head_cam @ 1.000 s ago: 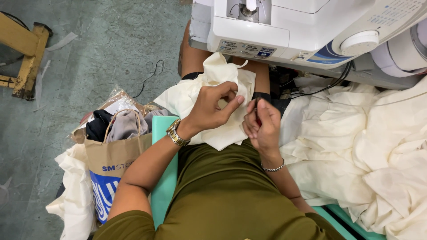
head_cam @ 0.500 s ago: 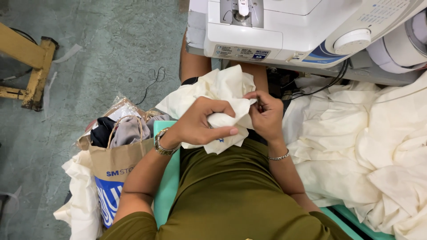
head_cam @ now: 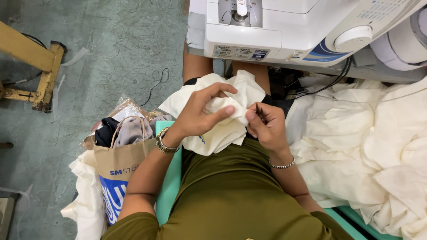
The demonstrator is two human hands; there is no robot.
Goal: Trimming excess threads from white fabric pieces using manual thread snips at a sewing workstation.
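Head view: cream cloth (head_cam: 224, 129) (crumpled)

Beyond my grip stands a white sewing machine (head_cam: 275, 31) on its table. Left of my grip lies a green-grey concrete floor (head_cam: 120, 49) with a yellow wooden frame (head_cam: 42, 66); a turquoise seat (head_cam: 171, 182) sits beneath me.

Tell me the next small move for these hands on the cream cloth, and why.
Probably a slight pull with the left hand to draw the cream cloth taut. It lies bunched over the lap, pinched between thumb and fingers, while the right hand holds a thin dark tool against the fold; flatter fabric would expose the spot being worked.
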